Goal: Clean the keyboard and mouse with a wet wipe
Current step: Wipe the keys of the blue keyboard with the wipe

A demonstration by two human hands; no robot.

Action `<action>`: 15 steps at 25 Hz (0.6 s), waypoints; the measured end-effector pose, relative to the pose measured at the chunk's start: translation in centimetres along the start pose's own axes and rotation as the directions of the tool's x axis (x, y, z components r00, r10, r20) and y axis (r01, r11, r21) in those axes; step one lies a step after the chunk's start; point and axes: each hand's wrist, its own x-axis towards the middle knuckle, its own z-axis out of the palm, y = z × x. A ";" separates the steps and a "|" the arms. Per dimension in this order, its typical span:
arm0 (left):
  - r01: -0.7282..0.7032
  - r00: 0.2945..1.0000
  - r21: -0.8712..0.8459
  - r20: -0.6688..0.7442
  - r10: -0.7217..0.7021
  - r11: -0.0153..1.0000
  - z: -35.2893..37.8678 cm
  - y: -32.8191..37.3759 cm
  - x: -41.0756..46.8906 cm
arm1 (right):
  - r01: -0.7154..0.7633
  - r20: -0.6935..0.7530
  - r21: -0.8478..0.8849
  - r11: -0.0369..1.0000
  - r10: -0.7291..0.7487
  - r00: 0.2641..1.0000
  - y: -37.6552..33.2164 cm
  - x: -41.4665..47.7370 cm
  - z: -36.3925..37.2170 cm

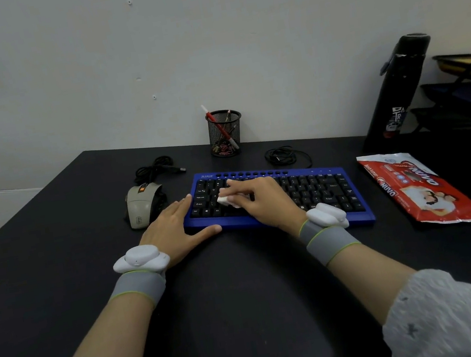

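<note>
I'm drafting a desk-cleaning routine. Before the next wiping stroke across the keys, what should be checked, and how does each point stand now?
1. Grip on the wipe: ok, the right hand pinches it against the keys.
2. Bracing of the keyboard: ok, the left hand rests flat at its left end.
3. Keys to the right unobstructed: ok.
4. Dampness of the wipe: cannot tell.
5. Position of the mouse: ok, just left of the keyboard.
6. Spare wipes: ok, the wipe packet lies to the right of the keyboard.
</note>
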 end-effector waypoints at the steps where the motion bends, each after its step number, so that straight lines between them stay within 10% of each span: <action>1: 0.001 1.000 -0.001 0.000 -0.001 1.000 0.0 0.0 0.0 | 0.014 0.036 -0.026 1.000 -0.013 0.999 0.0 -0.2 0.1; 15: 0.015 1.000 0.125 -0.017 -0.013 0.992 -0.1 0.8 -0.5 | 0.005 0.110 -0.120 0.993 0.009 0.994 1.5 -3.0 -2.0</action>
